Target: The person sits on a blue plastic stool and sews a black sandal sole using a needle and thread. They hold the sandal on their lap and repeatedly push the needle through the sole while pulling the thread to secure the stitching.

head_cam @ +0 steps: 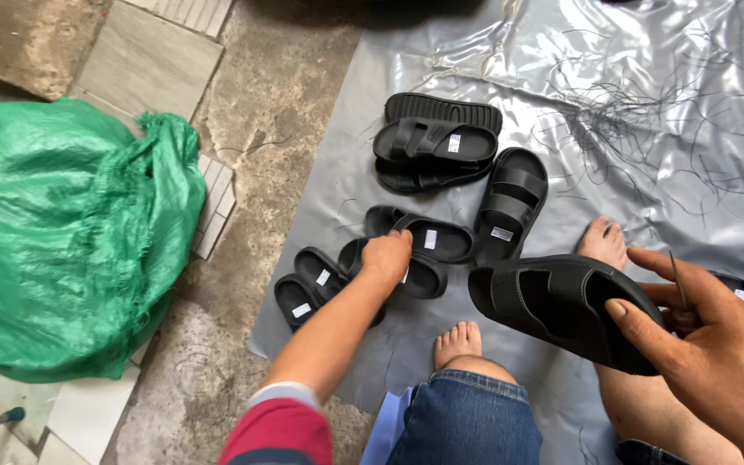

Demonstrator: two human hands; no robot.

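Observation:
My right hand (716,353) grips a black two-strap sandal (553,306) by its heel end, sole side tilted toward me, with a thin dark tool (678,284) pinched between the fingers. My left hand is out of view. My bare foot (603,243) rests on the grey plastic sheet (441,65) just behind the held sandal. Another person's hand (387,257), on an arm with a red and white sleeve, rests on one of several small black sandals (428,241) lying in a loose cluster on the sheet.
A stack of larger black sandals (437,142) and a single one (510,202) lie farther back. Thin black trimmings (622,112) are scattered at the sheet's upper right. A bulging green woven sack (62,241) sits on the concrete floor at left. The other person's jeans leg (471,418) and bare foot (458,340) are near me.

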